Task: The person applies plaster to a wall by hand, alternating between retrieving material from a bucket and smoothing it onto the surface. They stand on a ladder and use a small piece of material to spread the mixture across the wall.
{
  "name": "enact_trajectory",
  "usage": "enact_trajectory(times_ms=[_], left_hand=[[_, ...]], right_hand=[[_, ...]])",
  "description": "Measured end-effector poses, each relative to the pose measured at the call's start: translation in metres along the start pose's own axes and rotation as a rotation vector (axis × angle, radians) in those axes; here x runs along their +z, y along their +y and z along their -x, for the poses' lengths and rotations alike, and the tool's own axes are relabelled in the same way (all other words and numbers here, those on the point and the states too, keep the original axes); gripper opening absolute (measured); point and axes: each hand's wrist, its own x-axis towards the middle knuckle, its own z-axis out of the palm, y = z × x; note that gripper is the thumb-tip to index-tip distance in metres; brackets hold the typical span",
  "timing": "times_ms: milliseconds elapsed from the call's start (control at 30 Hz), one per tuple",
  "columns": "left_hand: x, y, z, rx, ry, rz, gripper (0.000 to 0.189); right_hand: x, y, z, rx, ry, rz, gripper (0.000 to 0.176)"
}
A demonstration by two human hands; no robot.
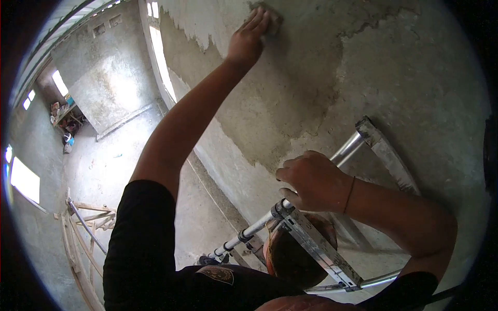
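Observation:
My left hand [250,39] reaches up to the plastered wall [290,98], its fingers closed over a small greyish pad-like thing [273,25] pressed against the surface. Blur and the fingers hide what kind of thing it is. Lower down, my right hand [319,182] is closed over the side rail of a metal telescopic ladder [319,249], and a thin band circles its wrist. The ladder leans by the wall, below my chest. A round bucket [298,259] with a dark inside shows behind the ladder's rungs, partly covered by them.
Darker, damp-looking plaster meets paler patches along ragged edges on the wall. Far below lies the concrete floor [129,150]. Wooden trestle-like framing [85,243] stands at the lower left. A cluttered shelf [65,113] and bright window openings [25,180] are farther off.

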Motion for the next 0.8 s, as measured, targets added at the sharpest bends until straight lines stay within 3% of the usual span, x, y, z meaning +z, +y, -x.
enact_trajectory(times_ms=[67, 167, 200, 300, 367, 433, 467, 500, 567, 600, 700, 800], left_hand=[[-0.006, -0.030, 0.040, -0.002, -0.081, -0.031, 0.065], [-0.029, -0.091, 0.105, -0.152, -0.357, -0.041, 0.060], [-0.038, -0.097, 0.107, -0.507, -0.447, -0.011, 0.055], [-0.050, -0.103, 0.081, -0.534, -0.288, 0.102, 0.050], [-0.041, -0.063, 0.032, -0.465, 0.130, 0.044, 0.044], [-0.043, -0.008, -0.032, -0.284, 0.322, 0.037, 0.045], [-0.045, 0.007, -0.059, -0.152, 0.335, 0.079, 0.039], [-0.052, 0.033, -0.079, -0.365, 0.090, 0.012, 0.051], [-0.046, 0.052, -0.122, -0.001, 0.310, 0.183, 0.046], [-0.031, 0.047, -0.125, 0.001, 0.318, 0.182, 0.046], [0.007, 0.032, -0.104, 0.123, 0.177, -0.014, 0.047], [-0.009, 0.028, -0.056, 0.162, -0.045, -0.085, 0.072]], right_hand=[[0.002, 0.000, 0.000, -0.023, -0.009, 0.025, 0.019], [0.004, 0.001, 0.000, -0.013, 0.037, 0.020, 0.019], [0.004, 0.002, 0.000, -0.009, 0.042, 0.024, 0.019], [0.007, 0.004, -0.003, 0.001, 0.016, 0.029, 0.020], [0.013, 0.003, -0.001, -0.022, 0.014, 0.039, 0.021], [0.011, 0.000, 0.001, -0.045, -0.003, 0.046, 0.020], [0.010, -0.001, 0.002, -0.068, -0.018, 0.047, 0.020], [0.009, -0.001, 0.002, -0.067, -0.021, 0.056, 0.020], [0.010, 0.000, 0.002, -0.077, 0.005, 0.036, 0.019], [0.011, 0.001, 0.002, -0.077, 0.004, 0.043, 0.019], [0.011, 0.005, 0.002, -0.053, 0.018, 0.051, 0.021], [0.009, 0.004, 0.001, -0.047, 0.045, 0.054, 0.020]])
